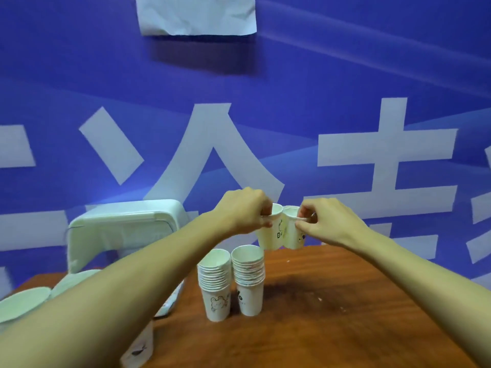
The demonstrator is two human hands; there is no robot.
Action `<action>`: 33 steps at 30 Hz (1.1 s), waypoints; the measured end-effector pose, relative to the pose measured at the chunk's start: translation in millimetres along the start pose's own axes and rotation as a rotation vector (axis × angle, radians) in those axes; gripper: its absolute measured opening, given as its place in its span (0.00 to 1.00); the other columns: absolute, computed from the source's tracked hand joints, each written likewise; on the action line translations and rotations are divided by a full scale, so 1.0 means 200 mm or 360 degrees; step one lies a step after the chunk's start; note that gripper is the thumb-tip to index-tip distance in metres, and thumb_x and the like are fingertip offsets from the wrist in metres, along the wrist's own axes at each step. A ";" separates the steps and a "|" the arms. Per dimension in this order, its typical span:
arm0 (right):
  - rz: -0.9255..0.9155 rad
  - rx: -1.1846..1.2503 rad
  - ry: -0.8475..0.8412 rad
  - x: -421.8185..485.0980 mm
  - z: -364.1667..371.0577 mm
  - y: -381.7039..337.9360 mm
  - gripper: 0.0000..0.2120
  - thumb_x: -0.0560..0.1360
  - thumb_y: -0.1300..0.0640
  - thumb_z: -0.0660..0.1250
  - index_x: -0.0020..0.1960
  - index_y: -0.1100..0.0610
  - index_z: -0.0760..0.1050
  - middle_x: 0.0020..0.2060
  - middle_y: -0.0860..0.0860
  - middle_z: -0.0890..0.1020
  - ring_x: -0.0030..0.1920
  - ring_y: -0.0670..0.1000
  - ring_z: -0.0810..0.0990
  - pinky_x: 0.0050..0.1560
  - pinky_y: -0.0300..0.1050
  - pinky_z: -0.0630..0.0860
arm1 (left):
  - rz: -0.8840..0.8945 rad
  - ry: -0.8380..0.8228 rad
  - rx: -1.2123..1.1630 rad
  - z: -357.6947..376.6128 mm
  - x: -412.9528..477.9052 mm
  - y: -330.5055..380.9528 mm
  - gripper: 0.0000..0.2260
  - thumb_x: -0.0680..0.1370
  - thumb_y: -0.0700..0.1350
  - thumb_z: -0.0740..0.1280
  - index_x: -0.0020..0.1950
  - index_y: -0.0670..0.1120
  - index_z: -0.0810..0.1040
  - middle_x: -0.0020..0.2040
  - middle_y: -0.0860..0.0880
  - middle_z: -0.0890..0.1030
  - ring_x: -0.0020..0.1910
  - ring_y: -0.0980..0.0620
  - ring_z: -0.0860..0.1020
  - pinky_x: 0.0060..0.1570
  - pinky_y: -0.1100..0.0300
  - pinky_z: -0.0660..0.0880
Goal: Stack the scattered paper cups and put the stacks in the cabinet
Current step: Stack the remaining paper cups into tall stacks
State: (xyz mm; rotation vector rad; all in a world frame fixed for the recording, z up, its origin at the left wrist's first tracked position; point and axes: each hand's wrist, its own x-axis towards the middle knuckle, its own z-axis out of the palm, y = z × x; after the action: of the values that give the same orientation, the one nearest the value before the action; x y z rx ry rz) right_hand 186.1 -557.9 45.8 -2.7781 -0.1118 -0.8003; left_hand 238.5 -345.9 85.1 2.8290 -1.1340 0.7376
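Tipped cup, two nested stacks upright on table, left hand pinching one cup, right hand pinching another cup

Left grip: we see it pinch a white paper cup by the rim.
Right grip: pinches a second white paper cup, touching the first.
Brown wooden table: left stack of white cups just beside right stack of white cups.

Blue wall banner with big white characters — taped paper sheet above, brown wooden table below

Left hand, right hand and forearms are bare.
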 end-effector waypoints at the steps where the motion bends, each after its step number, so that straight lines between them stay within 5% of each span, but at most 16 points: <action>1: -0.0025 0.0034 0.0005 0.00 0.00 -0.05 0.06 0.70 0.45 0.68 0.43 0.47 0.77 0.36 0.44 0.83 0.39 0.46 0.81 0.41 0.52 0.81 | -0.0025 0.0017 0.0012 -0.02 -0.04 -0.04 0.10 0.76 0.57 0.69 0.52 0.54 0.81 0.47 0.54 0.83 0.46 0.49 0.80 0.41 0.55 0.77; 8: -0.0200 0.0164 -0.0003 0.02 0.02 -0.31 0.09 0.73 0.43 0.70 0.47 0.47 0.82 0.39 0.40 0.83 0.42 0.44 0.82 0.44 0.50 0.81 | -0.0209 0.0103 0.0050 -0.15 -0.32 -0.31 0.09 0.76 0.56 0.69 0.51 0.52 0.82 0.47 0.53 0.83 0.44 0.49 0.79 0.42 0.54 0.78; 19: -0.0274 0.0150 -0.0088 0.03 0.10 -0.37 0.07 0.74 0.44 0.70 0.44 0.46 0.82 0.36 0.38 0.82 0.40 0.41 0.81 0.42 0.47 0.81 | -0.0145 -0.0304 -0.0083 0.09 -0.48 -0.36 0.11 0.78 0.54 0.68 0.51 0.50 0.84 0.46 0.50 0.84 0.44 0.49 0.78 0.41 0.55 0.75; 27: -0.0361 0.0156 -0.0306 -0.03 0.20 -0.36 0.12 0.80 0.44 0.63 0.52 0.48 0.84 0.45 0.43 0.85 0.45 0.45 0.81 0.48 0.48 0.80 | -0.0195 -0.0488 -0.0343 0.26 -0.50 -0.37 0.15 0.81 0.52 0.65 0.59 0.43 0.83 0.52 0.47 0.84 0.44 0.50 0.77 0.48 0.56 0.75; 33: -0.0227 0.0263 -0.0421 -0.11 0.41 -0.38 0.11 0.81 0.48 0.64 0.53 0.49 0.84 0.39 0.42 0.80 0.43 0.43 0.78 0.42 0.34 0.71 | -0.0207 -0.0486 -0.0278 0.27 -0.49 -0.35 0.14 0.81 0.51 0.65 0.58 0.44 0.83 0.51 0.45 0.84 0.45 0.47 0.78 0.46 0.54 0.75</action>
State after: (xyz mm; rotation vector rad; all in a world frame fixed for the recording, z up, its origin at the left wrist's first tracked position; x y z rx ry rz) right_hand 198.7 -464.0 -17.4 -2.7249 -0.4088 -0.4271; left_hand 246.1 -240.3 7.6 2.8935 -0.9727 0.1911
